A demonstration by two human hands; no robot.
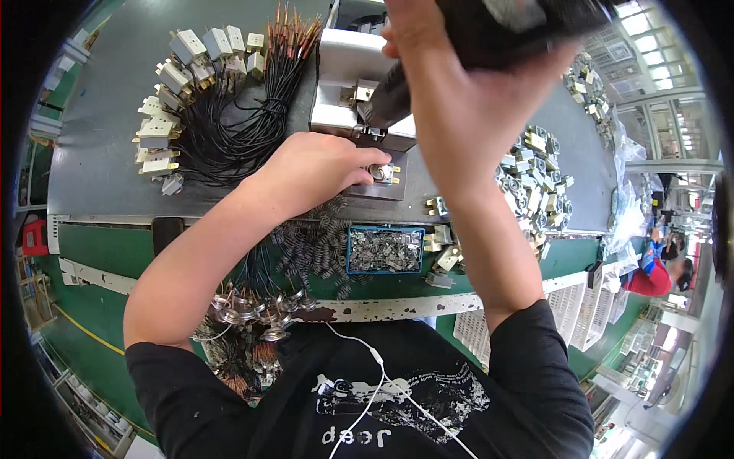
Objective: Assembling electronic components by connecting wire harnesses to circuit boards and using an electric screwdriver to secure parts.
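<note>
My left hand [317,172] pinches a small switch-like part [382,174] with a round metal piece and brass tabs between thumb and forefinger. The part is at a flat metal block [380,189] near the bench's front. My right hand [478,107] is wrapped round a black power driver [497,34], raised above the bench. Its dark nose [391,96] slants down to the left, toward a white metal fixture [336,65]. Another pale part with brass tabs [365,90] sits in that fixture. The driver and right hand hide the fixture's right side.
Left of the fixture lie bundled black wires [229,145] with pale connector blocks [158,126]. Loose springs [317,241] and a blue tray [384,270] of small metal pieces are near me. Many similar switch parts [527,183] are heaped right. Metal discs with wires [252,310] lie front left.
</note>
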